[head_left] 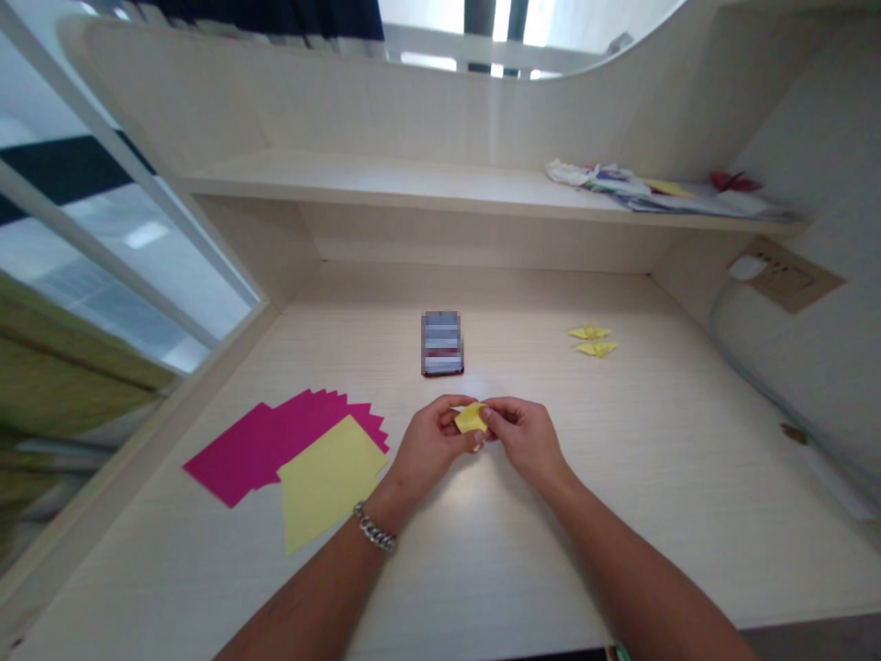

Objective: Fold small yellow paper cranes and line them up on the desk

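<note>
A small piece of folded yellow paper [470, 419] is held between both hands, just above the desk. My left hand [436, 431] grips its left and lower edge, thumb in front, with a chain bracelet [374, 528] on that wrist. On the other side, my right hand [524, 431] pinches the paper with its thumb on the face. Fingertips behind the paper are partly hidden. Two small folded yellow paper figures [593, 349] rest on the desk at the right. To the left lie a yellow paper sheet [327, 487] and fanned-out magenta paper sheets [275, 445].
A phone [442, 343] lies beyond my hands on the desk [653, 514]. Papers and a red folded item [735, 181] sit on the shelf [413, 188]. A plug with a cable [747, 267] is in the socket on the right wall.
</note>
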Motion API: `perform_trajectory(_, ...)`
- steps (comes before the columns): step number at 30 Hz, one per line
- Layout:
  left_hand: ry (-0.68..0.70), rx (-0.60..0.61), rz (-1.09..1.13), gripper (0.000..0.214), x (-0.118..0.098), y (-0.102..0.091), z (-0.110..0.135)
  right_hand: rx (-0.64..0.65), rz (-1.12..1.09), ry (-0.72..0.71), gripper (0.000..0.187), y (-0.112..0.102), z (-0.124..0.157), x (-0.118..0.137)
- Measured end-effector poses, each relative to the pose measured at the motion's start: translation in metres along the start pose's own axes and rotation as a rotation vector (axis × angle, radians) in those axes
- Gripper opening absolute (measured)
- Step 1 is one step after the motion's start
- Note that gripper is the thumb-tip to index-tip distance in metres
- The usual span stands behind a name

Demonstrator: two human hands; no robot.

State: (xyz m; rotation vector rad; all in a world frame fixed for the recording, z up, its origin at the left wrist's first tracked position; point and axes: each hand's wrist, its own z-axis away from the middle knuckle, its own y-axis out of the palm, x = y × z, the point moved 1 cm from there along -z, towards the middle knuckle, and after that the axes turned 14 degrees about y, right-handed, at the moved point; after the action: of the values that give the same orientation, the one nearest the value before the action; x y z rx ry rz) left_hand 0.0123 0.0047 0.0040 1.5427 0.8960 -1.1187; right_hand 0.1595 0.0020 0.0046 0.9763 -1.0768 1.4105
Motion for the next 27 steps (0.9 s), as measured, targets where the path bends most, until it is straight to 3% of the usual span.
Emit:
perform_trajectory(6, -0.026, 0.070, 0.040, 0.059, -0.0042, 0.0005, 0.0017, 0.012, -0.068, 0.050, 0.026, -0.0036, -0.0053, -0.0026)
perform_trajectory(9, -0.029, 0.078, 0.099, 0.044, -0.0058, -0.0030, 0.0018, 0.035, -0.141, 0.095, 0.028, -0.0056, -0.0084, -0.0038)
perform_trajectory(14, -0.043, -0.037, 0.218, 0.028, -0.0035, -0.0066, 0.0003, 0.083, -0.245, 0.156, 0.030, -0.0052, -0.0080, -0.0024)
perform_trajectory(20, -0.039, -0.013, 0.133, 0.029, -0.0009, -0.0020, -0.0002, 0.110, -0.229, 0.177, 0.031, -0.0039, -0.0051, -0.0010)
perform_trajectory(27, 0.001, -0.001, 0.020, 0.029, 0.0027, -0.0046, -0.0006, 0.110, -0.118, 0.096, 0.032, -0.0014, -0.0085, -0.0063)
